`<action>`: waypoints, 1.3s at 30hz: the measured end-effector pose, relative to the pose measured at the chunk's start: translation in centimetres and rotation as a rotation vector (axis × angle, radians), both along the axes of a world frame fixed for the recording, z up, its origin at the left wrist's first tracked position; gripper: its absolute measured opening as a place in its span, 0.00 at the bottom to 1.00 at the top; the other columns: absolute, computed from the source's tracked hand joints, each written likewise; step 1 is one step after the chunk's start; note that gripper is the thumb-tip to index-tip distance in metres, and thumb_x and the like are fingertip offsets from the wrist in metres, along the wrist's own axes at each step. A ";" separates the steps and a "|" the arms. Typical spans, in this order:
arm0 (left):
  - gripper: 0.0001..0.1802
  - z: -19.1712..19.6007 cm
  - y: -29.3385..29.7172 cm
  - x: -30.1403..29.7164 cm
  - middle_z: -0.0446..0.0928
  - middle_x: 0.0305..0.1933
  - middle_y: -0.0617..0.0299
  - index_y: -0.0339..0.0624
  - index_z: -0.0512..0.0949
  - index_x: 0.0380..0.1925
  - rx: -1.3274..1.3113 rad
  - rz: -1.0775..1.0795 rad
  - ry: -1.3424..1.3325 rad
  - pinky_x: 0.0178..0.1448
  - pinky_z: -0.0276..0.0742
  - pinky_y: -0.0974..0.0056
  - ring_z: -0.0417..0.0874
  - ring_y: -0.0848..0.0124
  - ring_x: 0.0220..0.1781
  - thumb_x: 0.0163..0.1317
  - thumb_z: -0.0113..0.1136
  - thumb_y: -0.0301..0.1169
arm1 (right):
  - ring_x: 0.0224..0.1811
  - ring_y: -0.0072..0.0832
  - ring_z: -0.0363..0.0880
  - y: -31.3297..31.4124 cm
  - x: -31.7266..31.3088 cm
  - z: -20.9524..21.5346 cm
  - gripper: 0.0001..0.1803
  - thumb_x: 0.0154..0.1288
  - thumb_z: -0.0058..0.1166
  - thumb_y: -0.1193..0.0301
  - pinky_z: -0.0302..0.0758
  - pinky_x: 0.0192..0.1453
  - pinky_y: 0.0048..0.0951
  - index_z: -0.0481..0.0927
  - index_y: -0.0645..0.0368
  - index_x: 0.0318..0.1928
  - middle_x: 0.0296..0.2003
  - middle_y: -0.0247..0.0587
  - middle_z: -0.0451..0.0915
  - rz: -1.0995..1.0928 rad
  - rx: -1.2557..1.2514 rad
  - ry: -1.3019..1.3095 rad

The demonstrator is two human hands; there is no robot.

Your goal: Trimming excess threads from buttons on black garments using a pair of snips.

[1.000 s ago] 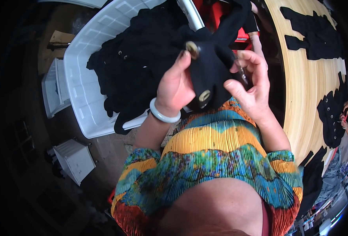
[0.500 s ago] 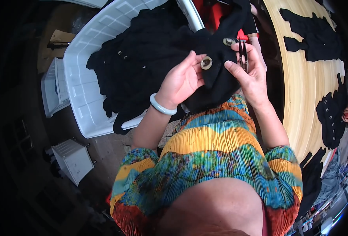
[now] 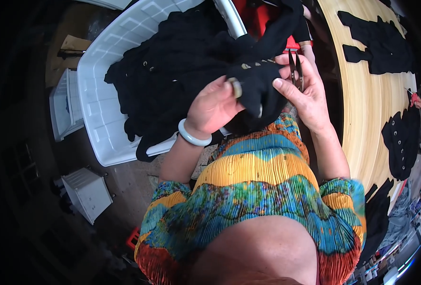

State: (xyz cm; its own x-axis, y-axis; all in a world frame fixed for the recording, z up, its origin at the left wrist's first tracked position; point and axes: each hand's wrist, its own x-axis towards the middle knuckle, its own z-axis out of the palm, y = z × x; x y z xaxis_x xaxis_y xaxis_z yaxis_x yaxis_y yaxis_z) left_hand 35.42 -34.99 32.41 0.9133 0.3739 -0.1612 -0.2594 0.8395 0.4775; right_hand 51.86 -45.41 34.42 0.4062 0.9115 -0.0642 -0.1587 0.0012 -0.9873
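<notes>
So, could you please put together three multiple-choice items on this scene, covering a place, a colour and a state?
1. Where does the pile of black garments lie?
A. In the white plastic bin
B. On the floor
C. On a chair

2. What colour is the bangle on the left wrist?
A. Red
B. Pale green-white
C. Black

3. What is the right hand holding?
A. Nothing
B. A cup
C. Small snips, against the black cloth

Answers: 1 A, the heap fills the white bin. 2 B, a pale ring circles the wrist. 3 C, the thin metal snips stick up from its fingers beside the black cloth.
</notes>
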 end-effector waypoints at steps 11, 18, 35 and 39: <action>0.13 0.7 -1.3 -0.6 0.76 0.35 0.63 0.39 0.72 0.40 0.011 0.017 -0.032 0.49 0.72 0.66 0.77 0.72 0.39 0.55 0.55 0.32 | 0.31 0.30 0.76 0.3 -1.0 4.1 0.19 0.42 0.55 0.79 0.73 0.30 0.23 0.74 0.61 0.41 0.38 0.42 0.74 0.187 0.363 -0.734; 0.07 0.6 -0.5 0.3 0.76 0.33 0.64 0.40 0.73 0.36 -0.062 -0.027 0.029 0.43 0.73 0.71 0.77 0.75 0.34 0.58 0.51 0.27 | 0.27 0.30 0.76 0.4 -1.2 2.8 0.17 0.39 0.50 0.84 0.74 0.27 0.24 0.74 0.59 0.35 0.38 0.38 0.73 0.145 0.280 -0.875; 0.12 0.5 -0.5 0.6 0.76 0.40 0.62 0.46 0.74 0.42 0.157 0.138 -0.121 0.52 0.71 0.66 0.75 0.73 0.43 0.57 0.51 0.26 | 0.24 0.24 0.73 -2.2 -1.8 2.8 0.17 0.52 0.56 0.69 0.70 0.27 0.20 0.69 0.66 0.40 0.28 0.41 0.73 0.096 0.254 -0.489; 0.13 0.5 -0.6 0.6 0.76 0.42 0.62 0.47 0.74 0.43 0.106 0.157 -0.100 0.52 0.70 0.66 0.75 0.73 0.44 0.57 0.51 0.26 | 0.21 0.23 0.72 -1.9 -2.4 2.8 0.13 0.53 0.55 0.71 0.68 0.23 0.20 0.71 0.66 0.36 0.25 0.38 0.71 0.107 0.180 -0.527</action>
State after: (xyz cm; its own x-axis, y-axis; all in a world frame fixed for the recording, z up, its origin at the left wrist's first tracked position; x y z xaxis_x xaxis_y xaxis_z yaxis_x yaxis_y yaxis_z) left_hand 36.06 -35.56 32.91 0.8521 0.5228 -0.0249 -0.4335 0.7316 0.5262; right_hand 49.41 -47.34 37.21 0.2463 0.9273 0.2820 0.3468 0.1874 -0.9190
